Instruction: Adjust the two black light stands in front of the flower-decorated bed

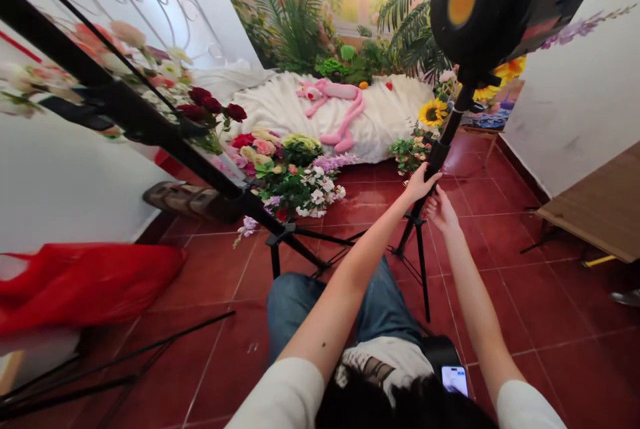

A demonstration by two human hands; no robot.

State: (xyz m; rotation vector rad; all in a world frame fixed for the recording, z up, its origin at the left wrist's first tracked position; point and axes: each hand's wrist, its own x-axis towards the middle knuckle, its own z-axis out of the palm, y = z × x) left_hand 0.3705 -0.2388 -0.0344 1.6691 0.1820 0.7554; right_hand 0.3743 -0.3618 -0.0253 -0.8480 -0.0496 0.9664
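Observation:
A black light stand (437, 154) rises in front of me on the right, leaning to the upper right and topped by a large black studio lamp (483, 6). My left hand (421, 184) is wrapped round its pole, just under a clamp collar. Slightly lower and to the right, my right hand (442, 208) is at the same pole with its fingers curled; whether it grips a knob there is too small to tell. The legs of the stand are spread on the red tiles below both hands.
A second black stand (200, 166) slants across the left. Flowers (300, 179) and a pink plush toy (333, 90) on white cloth (280, 106) lie ahead. Red fabric (90, 282) is at left, a wooden table (595, 202) at right, a phone (454, 380) beside my lap.

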